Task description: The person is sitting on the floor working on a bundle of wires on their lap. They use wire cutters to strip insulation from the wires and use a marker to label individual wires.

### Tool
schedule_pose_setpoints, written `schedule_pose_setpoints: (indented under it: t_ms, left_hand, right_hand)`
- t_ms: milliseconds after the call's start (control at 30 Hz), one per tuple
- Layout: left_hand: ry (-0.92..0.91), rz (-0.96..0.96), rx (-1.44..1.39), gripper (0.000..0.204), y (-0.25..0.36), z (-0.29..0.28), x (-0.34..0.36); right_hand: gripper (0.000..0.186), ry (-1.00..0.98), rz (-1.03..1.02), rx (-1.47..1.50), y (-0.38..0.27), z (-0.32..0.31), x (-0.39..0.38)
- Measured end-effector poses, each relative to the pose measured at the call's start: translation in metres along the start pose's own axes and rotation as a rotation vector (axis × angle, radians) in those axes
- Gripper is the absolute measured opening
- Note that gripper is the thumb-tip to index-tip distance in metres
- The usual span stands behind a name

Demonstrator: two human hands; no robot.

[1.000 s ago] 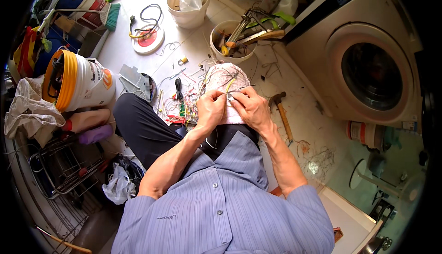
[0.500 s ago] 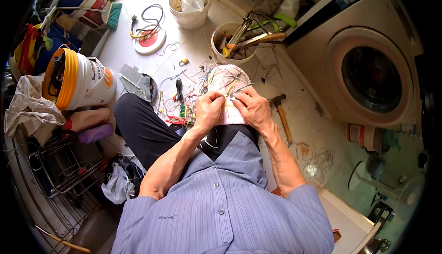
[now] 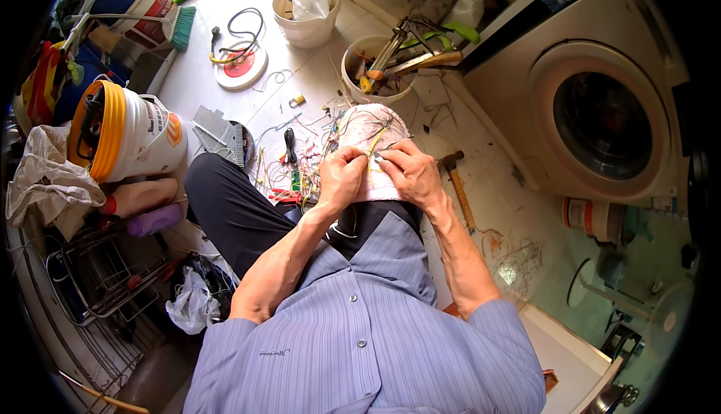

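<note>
From where I stand, the left hand point(image 3: 341, 177) has thumb and fingertip together beside a thin, yellow, plastic-looking wire point(image 3: 375, 141); I can't tell whether they clamp it. The right hand point(image 3: 414, 177) has its grip closed on a small, flat, grey, metal-looking piece point(image 3: 378, 156). Wire and piece sit mid-frame, over a pale pink, fluffy cloth point(image 3: 384, 190). I'd keep the wire taut, press lightly and keep fingertips clear of any sharp edge.

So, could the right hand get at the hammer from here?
Probably yes: the hammer lies just to the right of the right hand, with nothing visible between them. But its fingers seem to be pinching a small piece, so they'd likely need to let go first.
</note>
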State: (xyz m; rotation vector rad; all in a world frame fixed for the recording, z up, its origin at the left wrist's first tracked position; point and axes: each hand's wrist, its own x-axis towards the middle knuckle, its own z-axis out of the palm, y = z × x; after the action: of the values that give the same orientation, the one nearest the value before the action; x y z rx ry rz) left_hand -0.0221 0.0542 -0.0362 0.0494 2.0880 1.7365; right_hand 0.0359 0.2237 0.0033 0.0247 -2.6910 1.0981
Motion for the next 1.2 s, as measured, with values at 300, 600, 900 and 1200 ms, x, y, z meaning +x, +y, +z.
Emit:
schedule_pose_setpoints:
  t_ms: [300, 600, 900, 1200]
  left_hand:
    - [-0.033, -0.125, -0.222, 0.014, -0.003, -0.002, -0.003]
    - [0.001, -0.033, -0.067, 0.016, -0.006, -0.001, 0.000]
    - [0.007, 0.024, 0.007, 0.016, -0.004, -0.001, -0.002]
    - [0.034, 0.079, 0.059, 0.017, 0.002, -0.005, -0.007]
  right_hand:
    - [0.014, 0.075, 0.055, -0.056, -0.010, 0.008, -0.007]
    - [0.015, -0.008, -0.042, -0.055, -0.008, 0.002, -0.002]
    - [0.014, 0.009, -0.044, -0.040, -0.007, 0.003, -0.002]
    - [0.013, 0.041, -0.027, -0.071, -0.011, 0.005, -0.003]
